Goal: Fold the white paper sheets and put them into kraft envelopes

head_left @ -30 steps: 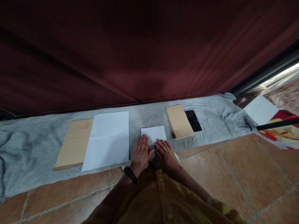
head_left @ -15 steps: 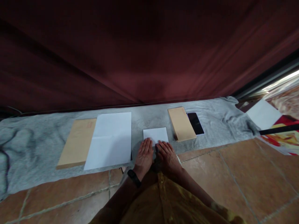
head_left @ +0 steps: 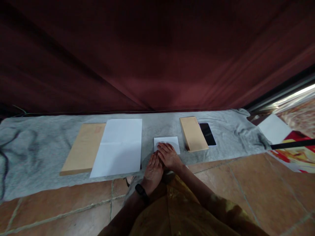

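A small white folded-looking paper [head_left: 172, 141] lies on the grey cloth in front of me. My right hand [head_left: 169, 156] rests flat across its near left part, fingers stretched out and pointing up and left. Just below and to the left, my left hand [head_left: 153, 170] lies with straight fingers, its tips at the paper's near left corner and against the right hand. Part of the paper's near edge is hidden under the hands. To the left is a large white sheet [head_left: 120, 144], partly over a stack of brown envelopes [head_left: 83, 147].
Right of the small paper lie smaller brown envelopes [head_left: 194, 133], overlapping a dark phone [head_left: 207, 133]. The grey cloth [head_left: 159, 123] runs along a dark red curtain [head_left: 157, 82]. At far right are a white sheet [head_left: 274, 127] and a red and yellow printed item [head_left: 295, 152].
My right hand has moved left and slightly up across the small paper, coming against my left hand. My left hand has slid slightly down. The view has shifted a little.
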Motion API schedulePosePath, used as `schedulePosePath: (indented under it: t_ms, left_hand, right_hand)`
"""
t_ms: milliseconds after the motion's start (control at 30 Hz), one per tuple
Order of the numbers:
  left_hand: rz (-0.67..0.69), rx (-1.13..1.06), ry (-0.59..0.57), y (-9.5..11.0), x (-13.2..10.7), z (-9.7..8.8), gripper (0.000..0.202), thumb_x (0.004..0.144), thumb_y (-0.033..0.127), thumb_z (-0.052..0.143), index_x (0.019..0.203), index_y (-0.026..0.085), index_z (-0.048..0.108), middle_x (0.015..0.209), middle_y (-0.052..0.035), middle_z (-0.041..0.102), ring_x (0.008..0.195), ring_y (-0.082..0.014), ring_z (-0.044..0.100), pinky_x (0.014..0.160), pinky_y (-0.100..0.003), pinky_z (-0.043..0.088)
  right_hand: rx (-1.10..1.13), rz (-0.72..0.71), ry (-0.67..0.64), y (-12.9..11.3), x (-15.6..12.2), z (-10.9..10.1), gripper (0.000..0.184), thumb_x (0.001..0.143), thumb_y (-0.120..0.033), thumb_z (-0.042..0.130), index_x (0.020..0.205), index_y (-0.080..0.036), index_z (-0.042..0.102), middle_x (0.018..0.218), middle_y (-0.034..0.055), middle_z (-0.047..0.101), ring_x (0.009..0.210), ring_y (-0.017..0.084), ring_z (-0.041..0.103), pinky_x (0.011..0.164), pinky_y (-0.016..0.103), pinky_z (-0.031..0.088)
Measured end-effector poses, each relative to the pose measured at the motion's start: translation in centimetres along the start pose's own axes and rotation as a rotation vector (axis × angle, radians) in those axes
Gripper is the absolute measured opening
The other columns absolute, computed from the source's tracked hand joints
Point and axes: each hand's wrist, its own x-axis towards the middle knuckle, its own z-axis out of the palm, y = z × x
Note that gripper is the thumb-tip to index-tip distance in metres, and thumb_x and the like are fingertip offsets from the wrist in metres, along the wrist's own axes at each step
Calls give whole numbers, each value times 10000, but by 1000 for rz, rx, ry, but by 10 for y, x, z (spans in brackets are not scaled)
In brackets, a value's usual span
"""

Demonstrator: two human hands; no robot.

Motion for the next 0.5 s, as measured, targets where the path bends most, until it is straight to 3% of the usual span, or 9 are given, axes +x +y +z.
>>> schedulePosePath:
  t_ms: [167, 333, 500]
  left_hand:
    - [-22, -31, 34, 3, -7, 8, 492, 958, 291, 479, 1383, 52, 546, 1448, -203, 567, 1393, -302, 495, 1185, -491, 385]
    - [-15, -46, 33, 1, -8, 14, 557, 963, 370, 489, 1394, 19, 530, 1489, -229, 515, 1462, -288, 400, 1220, -473, 332]
    - [18, -21, 28, -2, -15, 20, 591, 973, 439, 452, 1447, 88, 498, 1519, -189, 494, 1494, -296, 340, 1241, -531, 254]
  right_hand:
    - [-66, -27, -65, 1, 14, 1, 404, 1041, -276, 423, 1407, -182, 565, 1498, 112, 526, 1337, 248, 493, 1115, 446, 385]
    - [-157, -5, -119, 3, 24, 1, 408, 1040, -292, 421, 1418, -201, 544, 1491, 106, 528, 1262, 273, 533, 1041, 452, 413]
    - [-195, 4, -144, 2, 32, 0, 416, 1045, -294, 408, 1436, -201, 518, 1458, 115, 549, 1232, 283, 533, 998, 455, 424]
